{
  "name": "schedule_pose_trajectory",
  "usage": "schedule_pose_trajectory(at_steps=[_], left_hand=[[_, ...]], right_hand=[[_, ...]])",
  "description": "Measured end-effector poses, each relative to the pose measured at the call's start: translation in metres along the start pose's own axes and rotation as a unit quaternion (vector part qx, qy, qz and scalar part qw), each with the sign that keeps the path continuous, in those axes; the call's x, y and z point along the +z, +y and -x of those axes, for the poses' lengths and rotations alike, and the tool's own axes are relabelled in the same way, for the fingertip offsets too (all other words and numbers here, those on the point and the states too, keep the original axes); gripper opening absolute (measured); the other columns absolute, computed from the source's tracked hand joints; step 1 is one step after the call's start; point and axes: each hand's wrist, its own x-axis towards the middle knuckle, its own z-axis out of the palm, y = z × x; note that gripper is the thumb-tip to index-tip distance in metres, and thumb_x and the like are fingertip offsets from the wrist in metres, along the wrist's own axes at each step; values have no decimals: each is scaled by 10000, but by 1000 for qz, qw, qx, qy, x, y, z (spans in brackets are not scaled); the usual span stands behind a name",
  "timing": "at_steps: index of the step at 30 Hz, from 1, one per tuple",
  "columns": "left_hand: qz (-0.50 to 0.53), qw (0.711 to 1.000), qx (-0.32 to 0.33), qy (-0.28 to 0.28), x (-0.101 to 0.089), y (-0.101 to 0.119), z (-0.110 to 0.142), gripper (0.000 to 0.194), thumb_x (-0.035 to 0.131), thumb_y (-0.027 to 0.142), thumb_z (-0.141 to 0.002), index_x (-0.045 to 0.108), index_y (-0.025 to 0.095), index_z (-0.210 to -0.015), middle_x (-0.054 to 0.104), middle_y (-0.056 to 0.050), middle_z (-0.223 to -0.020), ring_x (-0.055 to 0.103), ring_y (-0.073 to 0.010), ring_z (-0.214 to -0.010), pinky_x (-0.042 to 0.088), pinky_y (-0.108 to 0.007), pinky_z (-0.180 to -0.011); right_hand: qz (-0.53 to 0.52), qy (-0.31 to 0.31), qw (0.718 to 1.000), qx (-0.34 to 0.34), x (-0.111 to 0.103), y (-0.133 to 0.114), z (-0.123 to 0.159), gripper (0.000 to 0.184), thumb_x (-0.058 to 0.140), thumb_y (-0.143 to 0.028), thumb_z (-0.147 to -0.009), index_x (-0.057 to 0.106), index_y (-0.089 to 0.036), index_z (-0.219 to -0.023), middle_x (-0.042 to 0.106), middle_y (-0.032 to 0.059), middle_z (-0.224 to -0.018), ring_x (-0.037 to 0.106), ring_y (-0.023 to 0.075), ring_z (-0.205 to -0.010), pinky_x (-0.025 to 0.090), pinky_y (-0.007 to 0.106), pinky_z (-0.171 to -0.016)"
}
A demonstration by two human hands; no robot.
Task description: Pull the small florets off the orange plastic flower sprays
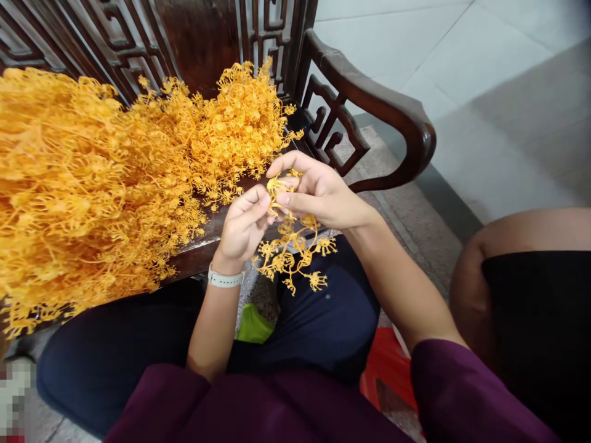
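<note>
Both hands meet above my lap around a yellow-orange plastic flower sprig [295, 252] with branching stems and small spiky blossoms. My left hand [242, 224], a pale band [225, 278] on its wrist, pinches the sprig between thumb and fingertips. From the other side my right hand [323, 191] grips it too, with the thumb pressed against the blossoms and the forefinger curled above. Loose branches hang beneath the fingers. Exactly where the fingertips touch is partly hidden by the blossoms. A large heap of the same yellow sprigs [106, 184] lies beyond my left hand.
The heap rests on a dark carved wooden bench [203, 246], whose curved armrest [378, 101] rises at the right. Another person's bent leg [475, 277] is close on my right. Something red [390, 366] and something bright green [253, 324] are low beside my legs.
</note>
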Motion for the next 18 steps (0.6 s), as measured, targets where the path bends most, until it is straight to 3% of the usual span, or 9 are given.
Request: schedule_pose_trajectory(at_steps=[8,13,18], left_hand=[[3,1000,13,25,10,-1,1,354,833,421,-893,576,213,-767,414,11,-672,522,-127,-679,503,-242,-628],[79,995,48,44,8,11,-2,452,745,434,-949,417,220,-723,293,29,-681,440,-122,-642,530,-257,-670],[1,994,63,90,-2,21,-4,406,743,468,-972,485,225,-775,397,22,-682,512,-137,-681,554,-271,-713]], right_hand=[[12,2,1000,-14,0,-4,1,492,835,-462,-905,495,-219,-1164,606,-24,-808,564,106,-635,438,246,-538],[8,59,997,-44,-4,-5,6,495,829,-483,-912,499,-236,-1186,535,-54,-758,513,104,-593,420,255,-542],[46,92,994,-29,-9,-6,5,525,848,-475,-881,528,-250,-1232,555,-48,-771,547,125,-626,440,259,-558]])
